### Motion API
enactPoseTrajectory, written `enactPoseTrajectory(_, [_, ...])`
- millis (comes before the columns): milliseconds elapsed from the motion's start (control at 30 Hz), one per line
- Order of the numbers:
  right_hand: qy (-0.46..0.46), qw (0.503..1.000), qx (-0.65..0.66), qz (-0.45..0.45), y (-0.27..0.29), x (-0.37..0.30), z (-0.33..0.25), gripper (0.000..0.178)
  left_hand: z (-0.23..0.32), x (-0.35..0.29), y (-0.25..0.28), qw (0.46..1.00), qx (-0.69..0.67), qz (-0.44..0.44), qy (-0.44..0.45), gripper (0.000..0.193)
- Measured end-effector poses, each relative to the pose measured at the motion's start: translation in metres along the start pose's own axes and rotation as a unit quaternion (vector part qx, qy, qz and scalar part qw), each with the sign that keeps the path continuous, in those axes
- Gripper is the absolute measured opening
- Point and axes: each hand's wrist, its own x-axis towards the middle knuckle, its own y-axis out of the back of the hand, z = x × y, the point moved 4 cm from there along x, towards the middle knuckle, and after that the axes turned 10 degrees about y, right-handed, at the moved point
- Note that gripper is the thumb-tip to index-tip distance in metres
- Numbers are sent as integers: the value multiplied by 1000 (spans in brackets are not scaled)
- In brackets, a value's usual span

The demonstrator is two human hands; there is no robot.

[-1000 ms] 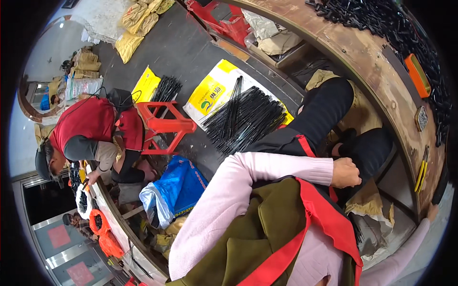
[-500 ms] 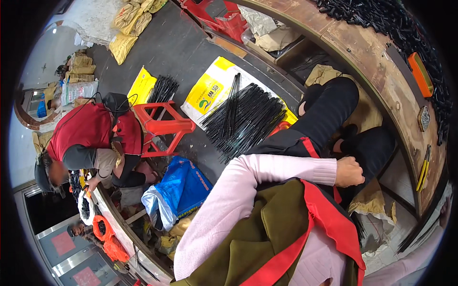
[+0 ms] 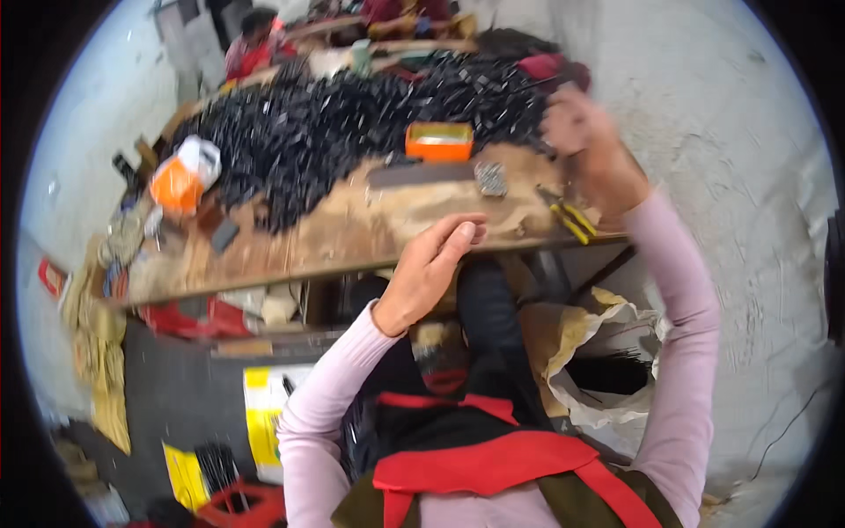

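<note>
Here, the two hands are standing well apart, each at the end of a pink sleeve. The left hand [image 3: 429, 268] is overlapping the front edge of the bench [image 3: 352, 231], its fingers lying close together and curling slightly, its thumb resting alongside them; whether the palm is enclosing anything cannot be told. The right hand [image 3: 594, 150] is appearing over the right end of the bench, heavily blurred, so its grip and any contact with the surface cannot be told. Just beside and below it in this view, toward the front edge, the pliers [image 3: 568, 223] are lying with their yellow handles pointing toward the wearer; they are sitting to the right of the left hand and apart from it. A broad heap of black pieces [image 3: 308, 132] is spreading across the far part of the bench, its right end reaching near the right hand's fingers, while its nearer margin is lying beyond the left hand. Between the hands and farther back, a small container of shiny metal bits [image 3: 490, 179] is resting near a dark flat strip [image 3: 418, 175], and an orange box [image 3: 438, 151] is standing against the heap.
</note>
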Motion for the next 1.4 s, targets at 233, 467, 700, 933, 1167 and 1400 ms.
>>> enactPoseTrajectory(233, [-23,990,-71,120,-121,-9,64,31,28,-38,-23,952,-253,-55,163,38])
enactPoseTrajectory(467, [-198,922,-322,-89,-110,31,33,55,17,-82,37,961,-211,108,144,28])
enactPoseTrajectory(700, [14,999,25,18,-112,128,54,47,-3,-86,30,975,-173,72,119,35])
enactPoseTrajectory(933, [-95,995,32,-17,-153,57,57,50,32,-44,41,928,-334,-107,127,44])
enactPoseTrajectory(1167, [-122,991,-16,-46,-131,23,46,44,43,-49,-2,916,-347,-98,173,36])
enactPoseTrajectory(1400, [-89,993,-17,-71,-122,23,48,41,43,-15,14,947,-274,-73,152,37])
